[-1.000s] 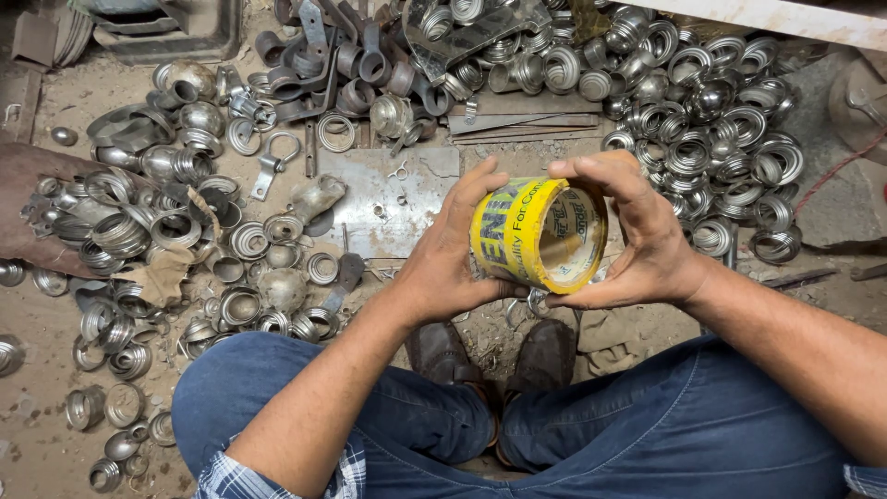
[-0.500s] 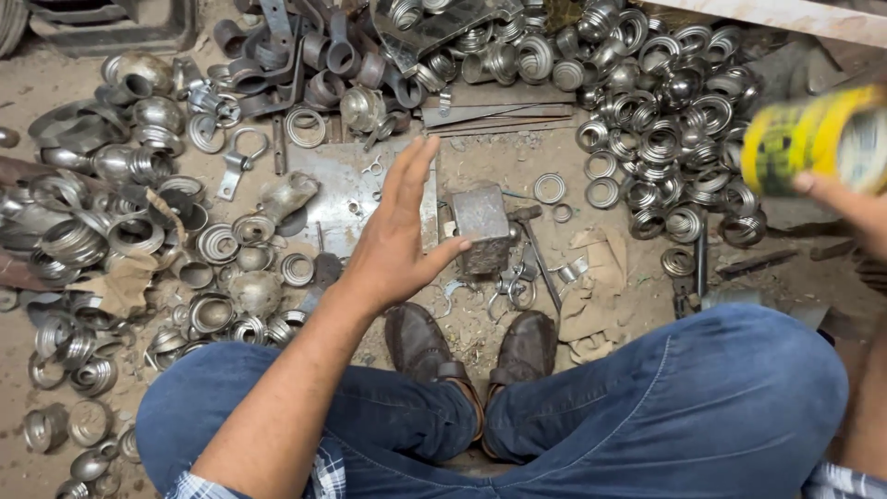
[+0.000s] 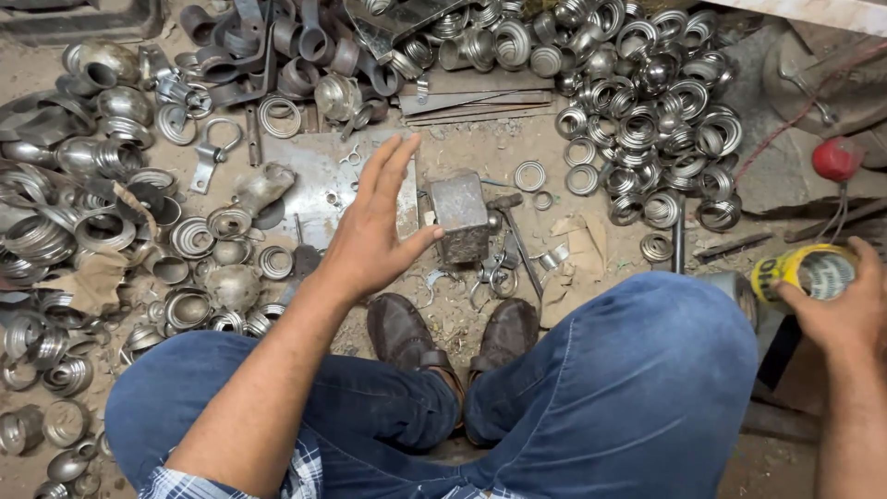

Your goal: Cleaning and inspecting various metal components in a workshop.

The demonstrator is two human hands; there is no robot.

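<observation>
My left hand (image 3: 374, 231) hovers open, fingers spread, over a flat steel plate (image 3: 319, 185) on the dirt floor, holding nothing. My right hand (image 3: 845, 310) grips a yellow tin can (image 3: 802, 273) low at the far right, beyond my right knee, its open mouth facing up. A square metal block (image 3: 459, 214) stands just right of my left hand, in front of my brown shoes (image 3: 402, 328). I sit with knees apart in blue jeans.
Heaps of metal rings and cups lie at the left (image 3: 102, 231) and upper right (image 3: 647, 102). Dark bent brackets (image 3: 277, 51) sit at the top. A red round object (image 3: 836, 157) with a cord lies far right. Thin rods (image 3: 522, 245) lie beside the block.
Both hands held the can in front of me a second ago. My right hand carried it off to the right and down; my left hand let go and stays open over the plate.
</observation>
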